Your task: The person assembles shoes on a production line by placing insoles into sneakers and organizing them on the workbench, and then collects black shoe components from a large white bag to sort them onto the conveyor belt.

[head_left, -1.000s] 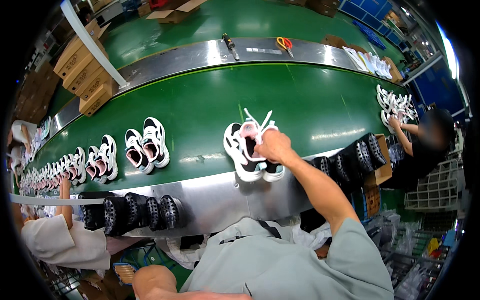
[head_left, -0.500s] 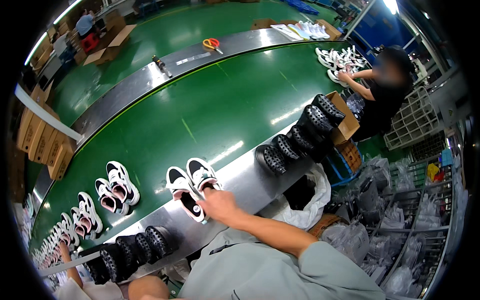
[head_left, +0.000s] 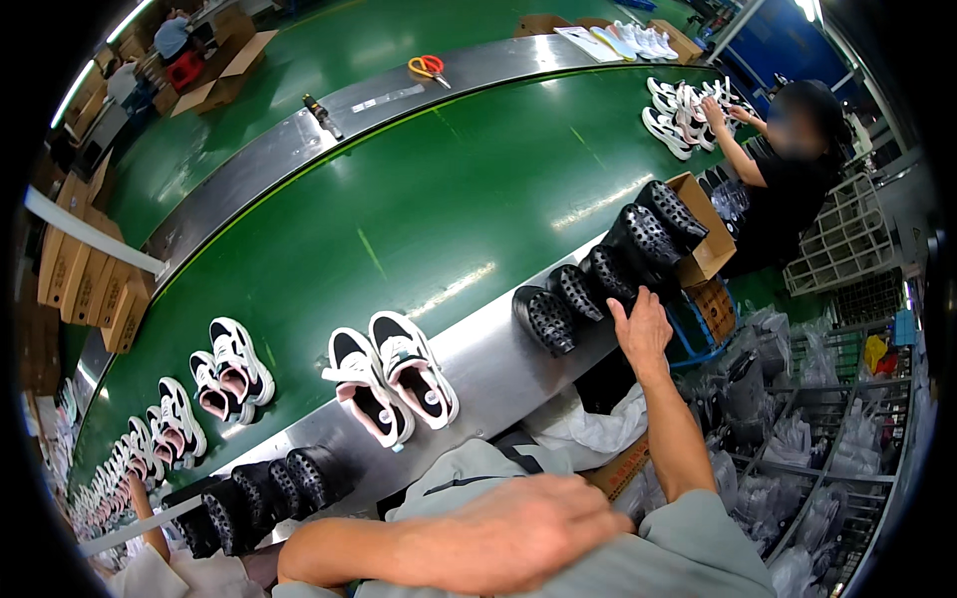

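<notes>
A pair of white and black sneakers (head_left: 431, 384) with pink lining stands side by side on the belt's near edge and the metal ledge, toes pointing away, no hand on them. My right hand (head_left: 646, 334) is open, thumb apart from the fingers, its fingertips beside a row of black moulded pieces (head_left: 610, 271) with dimpled faces; whether they touch is unclear. In front of my body, low in the view, hangs my left hand (head_left: 533, 528), blurred, with its fingers bent downward and their tips hidden. Whether it holds anything does not show.
The green belt (head_left: 419, 209) curves across, carrying more sneakers (head_left: 234, 369) at left. More black pieces (head_left: 284, 483) line the ledge. A co-worker (head_left: 797, 159) handles sneakers at the far right by a cardboard box (head_left: 710, 234). Scissors (head_left: 429, 70) lie on the far rail.
My right hand has left the nearest sneakers and moved right to the black pieces. My left hand has come into view at the bottom. The co-worker's hands have lifted and spread apart.
</notes>
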Action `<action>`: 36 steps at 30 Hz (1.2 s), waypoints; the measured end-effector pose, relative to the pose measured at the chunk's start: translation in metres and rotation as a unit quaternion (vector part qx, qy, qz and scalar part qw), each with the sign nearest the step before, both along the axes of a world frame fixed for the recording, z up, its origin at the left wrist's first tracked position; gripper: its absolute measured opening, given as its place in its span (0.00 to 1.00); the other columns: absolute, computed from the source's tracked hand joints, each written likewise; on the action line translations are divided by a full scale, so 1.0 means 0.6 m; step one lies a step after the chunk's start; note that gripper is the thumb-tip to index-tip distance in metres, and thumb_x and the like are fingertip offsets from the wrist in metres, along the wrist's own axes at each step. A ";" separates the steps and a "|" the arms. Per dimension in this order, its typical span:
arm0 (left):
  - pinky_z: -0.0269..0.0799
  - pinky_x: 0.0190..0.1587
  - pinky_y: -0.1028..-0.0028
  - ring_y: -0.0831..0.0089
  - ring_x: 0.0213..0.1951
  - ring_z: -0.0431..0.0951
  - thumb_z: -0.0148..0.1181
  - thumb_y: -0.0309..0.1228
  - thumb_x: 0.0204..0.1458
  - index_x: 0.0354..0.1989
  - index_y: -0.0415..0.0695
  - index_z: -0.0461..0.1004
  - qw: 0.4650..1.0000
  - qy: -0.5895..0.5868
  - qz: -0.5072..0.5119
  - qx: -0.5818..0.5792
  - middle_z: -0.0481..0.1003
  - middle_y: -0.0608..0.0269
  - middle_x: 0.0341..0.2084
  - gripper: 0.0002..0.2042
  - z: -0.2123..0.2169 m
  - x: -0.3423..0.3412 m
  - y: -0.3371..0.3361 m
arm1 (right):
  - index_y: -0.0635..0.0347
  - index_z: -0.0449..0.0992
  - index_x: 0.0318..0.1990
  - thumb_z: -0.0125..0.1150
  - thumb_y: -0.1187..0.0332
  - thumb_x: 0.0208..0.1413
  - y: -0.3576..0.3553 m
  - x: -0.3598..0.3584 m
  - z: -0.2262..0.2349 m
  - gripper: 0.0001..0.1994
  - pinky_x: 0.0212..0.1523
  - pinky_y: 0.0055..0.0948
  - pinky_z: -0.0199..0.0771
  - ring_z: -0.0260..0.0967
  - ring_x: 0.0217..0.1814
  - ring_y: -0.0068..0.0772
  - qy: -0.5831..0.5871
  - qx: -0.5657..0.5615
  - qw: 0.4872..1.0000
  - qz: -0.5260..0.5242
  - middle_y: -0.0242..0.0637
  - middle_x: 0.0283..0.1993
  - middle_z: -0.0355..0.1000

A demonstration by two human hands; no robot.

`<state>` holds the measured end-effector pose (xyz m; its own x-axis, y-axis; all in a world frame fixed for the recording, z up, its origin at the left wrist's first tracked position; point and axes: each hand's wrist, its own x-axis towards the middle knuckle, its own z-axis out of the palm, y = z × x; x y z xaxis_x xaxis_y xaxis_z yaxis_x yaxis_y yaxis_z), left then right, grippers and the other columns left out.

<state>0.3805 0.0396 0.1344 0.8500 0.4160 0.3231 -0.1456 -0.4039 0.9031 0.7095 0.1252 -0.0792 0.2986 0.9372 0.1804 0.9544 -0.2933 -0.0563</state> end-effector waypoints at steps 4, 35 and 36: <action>0.77 0.47 0.60 0.53 0.46 0.78 0.59 0.17 0.49 0.53 0.38 0.74 0.994 0.068 0.053 -0.072 0.77 0.51 0.44 0.19 -0.047 -0.010 0.005 | 0.62 0.73 0.54 0.60 0.47 0.60 0.005 0.023 0.000 0.27 0.42 0.48 0.77 0.73 0.49 0.52 -0.035 0.008 0.999 0.023 0.47 0.46 0.72; 0.74 0.40 0.53 0.42 0.37 0.79 0.59 0.27 0.51 0.30 0.32 0.76 0.879 0.351 0.323 0.011 0.77 0.36 0.29 0.08 -0.396 -0.137 0.131 | 0.66 0.75 0.36 0.64 0.58 0.58 -0.110 -0.379 0.015 0.16 0.31 0.53 0.75 0.76 0.31 0.60 0.174 -0.123 0.937 0.276 0.54 0.32 0.76; 0.73 0.40 0.53 0.42 0.37 0.79 0.59 0.27 0.52 0.31 0.33 0.76 0.888 0.335 0.315 -0.013 0.77 0.37 0.29 0.07 -0.402 -0.128 0.139 | 0.66 0.75 0.36 0.64 0.58 0.58 -0.106 -0.388 -0.016 0.16 0.31 0.53 0.75 0.76 0.31 0.60 0.172 -0.121 0.938 0.274 0.54 0.32 0.76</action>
